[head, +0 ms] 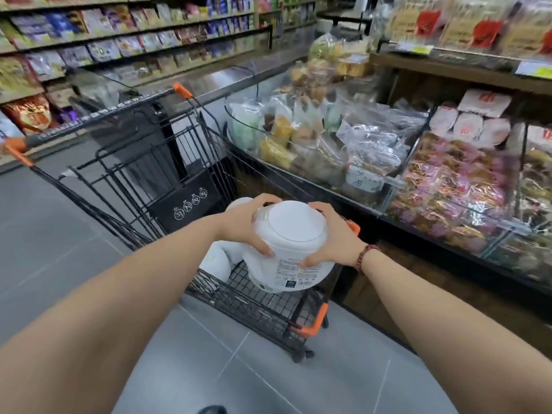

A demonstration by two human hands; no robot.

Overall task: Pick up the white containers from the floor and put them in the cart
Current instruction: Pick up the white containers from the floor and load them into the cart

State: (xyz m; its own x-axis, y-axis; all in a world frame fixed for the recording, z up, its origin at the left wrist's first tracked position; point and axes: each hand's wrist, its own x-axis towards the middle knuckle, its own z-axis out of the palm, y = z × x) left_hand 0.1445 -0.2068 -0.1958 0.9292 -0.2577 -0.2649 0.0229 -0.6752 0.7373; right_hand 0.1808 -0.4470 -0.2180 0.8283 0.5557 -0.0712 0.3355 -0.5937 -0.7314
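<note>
Forearms: left forearm (pixel 119 294) and right forearm (pixel 448 318) reach forward, bare; a beaded bracelet (pixel 366 256) circles the right wrist.
Held item: white container (pixel 291 264) with a white lid (pixel 294 221) and a printed label, tilted lid-up towards the camera, within the near end of the cart's basket. Whether its base touches the wire cannot be told.
Left grip (pixel 248 225): fingers curled round the container's left shoulder.
Right grip (pixel 331 237): fingers curled round its right shoulder.
Neighbours: two more white tubs (pixel 218 261) lie in the basket, just left of and behind the held one.
Cart (pixel 134 174): black wire, orange corners, standing on the grey tiled floor (pixel 74 234).
Surroundings: display case (pixel 328 130) of bagged food at right; stocked shelves (pixel 89 40) at left.
</note>
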